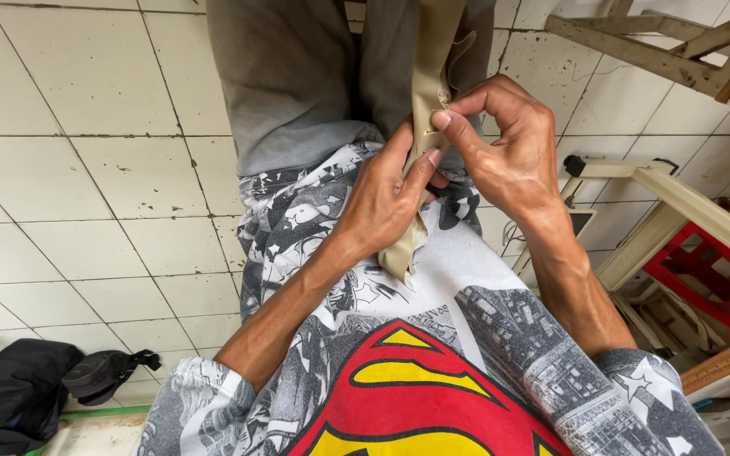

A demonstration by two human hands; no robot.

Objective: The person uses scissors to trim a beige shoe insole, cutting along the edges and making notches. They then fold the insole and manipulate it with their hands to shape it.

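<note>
Past a black bag (pixel 19 393) on the tiled floor (pixel 86 194), the left hand (pixel 386 198) grips a beige fabric strip (pixel 428 93) over the lap, holding it steady, while the right hand (pixel 509 148) pinches its edge, beside a wooden frame (pixel 686 207).

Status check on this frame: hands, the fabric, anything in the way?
Left hand grips tan fabric strip. Right hand pinches strip's edge. Strip hangs over grey trousers. Nothing in the way.
</note>
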